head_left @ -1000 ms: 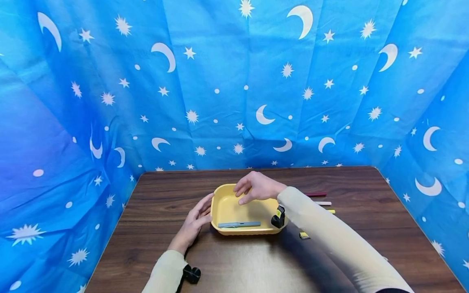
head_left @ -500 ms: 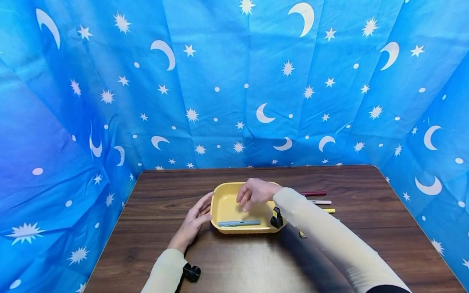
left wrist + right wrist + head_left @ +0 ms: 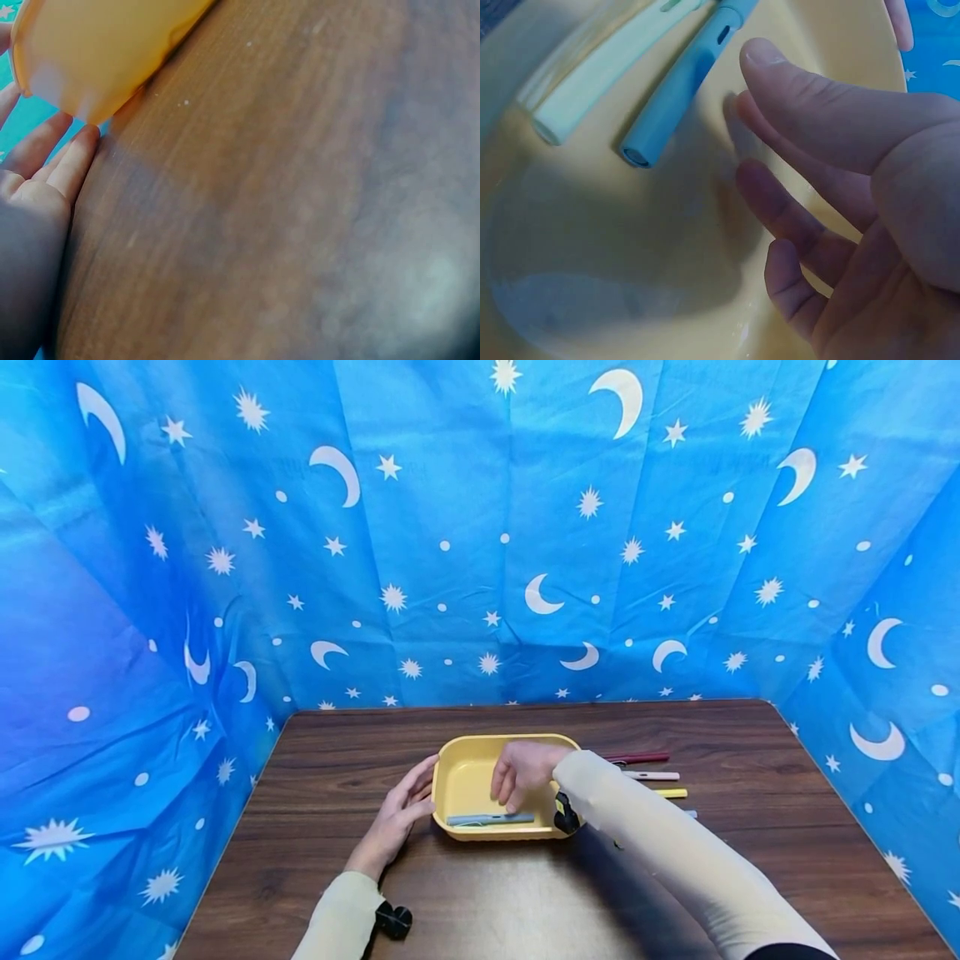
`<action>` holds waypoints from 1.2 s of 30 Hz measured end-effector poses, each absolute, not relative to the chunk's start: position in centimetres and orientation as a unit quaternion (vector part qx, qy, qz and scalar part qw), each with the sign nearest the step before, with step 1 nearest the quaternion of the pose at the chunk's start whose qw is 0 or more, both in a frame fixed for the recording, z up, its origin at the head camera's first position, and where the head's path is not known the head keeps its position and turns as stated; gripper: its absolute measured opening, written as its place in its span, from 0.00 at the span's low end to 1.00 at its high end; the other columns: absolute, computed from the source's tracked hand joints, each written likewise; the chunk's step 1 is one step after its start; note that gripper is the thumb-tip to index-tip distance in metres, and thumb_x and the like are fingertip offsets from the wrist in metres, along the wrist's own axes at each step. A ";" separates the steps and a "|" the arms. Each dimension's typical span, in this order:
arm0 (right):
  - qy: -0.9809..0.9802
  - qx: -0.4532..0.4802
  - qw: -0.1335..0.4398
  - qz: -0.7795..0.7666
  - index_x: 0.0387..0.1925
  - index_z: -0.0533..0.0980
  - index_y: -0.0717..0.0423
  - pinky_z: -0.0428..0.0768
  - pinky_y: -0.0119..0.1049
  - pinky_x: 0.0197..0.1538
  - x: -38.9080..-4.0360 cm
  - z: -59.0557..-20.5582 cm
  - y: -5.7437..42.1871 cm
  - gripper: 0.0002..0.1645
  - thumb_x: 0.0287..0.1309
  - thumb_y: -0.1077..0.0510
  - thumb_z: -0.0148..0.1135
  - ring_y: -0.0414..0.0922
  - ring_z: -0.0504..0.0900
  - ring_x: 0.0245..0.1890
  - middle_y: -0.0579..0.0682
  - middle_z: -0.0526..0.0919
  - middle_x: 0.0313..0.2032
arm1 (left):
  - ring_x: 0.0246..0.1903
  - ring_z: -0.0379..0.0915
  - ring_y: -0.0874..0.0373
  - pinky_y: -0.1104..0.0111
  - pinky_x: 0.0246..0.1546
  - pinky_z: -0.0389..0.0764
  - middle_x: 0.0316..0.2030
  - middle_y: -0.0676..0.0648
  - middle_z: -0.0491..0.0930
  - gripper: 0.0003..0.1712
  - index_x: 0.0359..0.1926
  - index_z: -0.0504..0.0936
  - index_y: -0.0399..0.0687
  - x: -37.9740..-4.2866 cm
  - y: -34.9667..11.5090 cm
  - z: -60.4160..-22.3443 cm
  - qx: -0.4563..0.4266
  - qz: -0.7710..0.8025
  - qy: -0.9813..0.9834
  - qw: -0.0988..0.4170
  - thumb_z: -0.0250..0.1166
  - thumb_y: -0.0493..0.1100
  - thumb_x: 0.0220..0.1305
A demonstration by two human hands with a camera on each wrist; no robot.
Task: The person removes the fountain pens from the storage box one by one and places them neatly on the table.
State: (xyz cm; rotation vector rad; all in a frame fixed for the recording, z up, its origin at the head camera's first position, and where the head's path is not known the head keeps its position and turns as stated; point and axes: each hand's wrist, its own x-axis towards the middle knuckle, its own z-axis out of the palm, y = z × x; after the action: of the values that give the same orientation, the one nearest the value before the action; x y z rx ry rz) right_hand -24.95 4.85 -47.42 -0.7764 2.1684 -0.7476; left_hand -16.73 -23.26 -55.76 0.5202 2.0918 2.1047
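Observation:
A yellow plastic tray (image 3: 459, 777) stands on the table. The left hand (image 3: 393, 817) rests against its left side, fingers extended; the left wrist view shows the fingertips at the tray wall (image 3: 112, 52). Inside lie two capped pens, a blue pen (image 3: 679, 94) and a pale green pen (image 3: 592, 90), side by side along the near wall. Over the tray floor reaches the right hand (image 3: 527, 766), fingers loosely bent with nothing between them. In the right wrist view its thumb and index finger (image 3: 802, 157) are close to the blue pen, a gap showing between.
Right of the tray, partly behind the right sleeve (image 3: 675, 852), lie a dark red pen (image 3: 641, 757), a pale pink pen (image 3: 654, 775), a yellow pen (image 3: 673, 793) and a light blue tip (image 3: 691, 814). A blue star-patterned cloth (image 3: 450, 485) surrounds the wooden table (image 3: 322, 777).
The right hand has come down and toward the near wall of the tray, closer to the two pens. The left hand, the tray and the pens inside stay where they were.

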 end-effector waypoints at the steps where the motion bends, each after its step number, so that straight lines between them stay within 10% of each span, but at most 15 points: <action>1: 0.839 -0.301 0.352 -0.285 0.43 0.90 0.54 0.82 0.40 0.62 -24.9 -47.5 4.8 0.17 0.50 0.67 0.81 0.38 0.90 0.40 0.46 0.93 0.36 | 0.76 0.55 0.33 0.75 0.67 0.71 0.78 0.32 0.59 0.41 0.82 0.58 0.44 -16.7 -23.3 -55.8 0.172 0.697 0.693 0.065 0.60 0.33 0.72; 36: 0.845 -0.372 0.316 -0.220 0.36 0.89 0.57 0.85 0.29 0.37 -23.4 -47.5 4.2 0.13 0.47 0.69 0.82 0.34 0.86 0.28 0.48 0.91 0.29 | 0.76 0.55 0.30 0.74 0.68 0.71 0.77 0.29 0.59 0.41 0.82 0.57 0.40 -17.0 -23.4 -56.4 0.195 0.703 0.682 0.054 0.59 0.31 0.71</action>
State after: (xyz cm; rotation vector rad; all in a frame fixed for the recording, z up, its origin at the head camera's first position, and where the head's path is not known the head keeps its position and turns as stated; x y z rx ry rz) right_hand -23.39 4.17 -47.52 -0.9789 2.2245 -0.5789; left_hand -16.98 -23.41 -56.39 0.5936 2.0715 2.1353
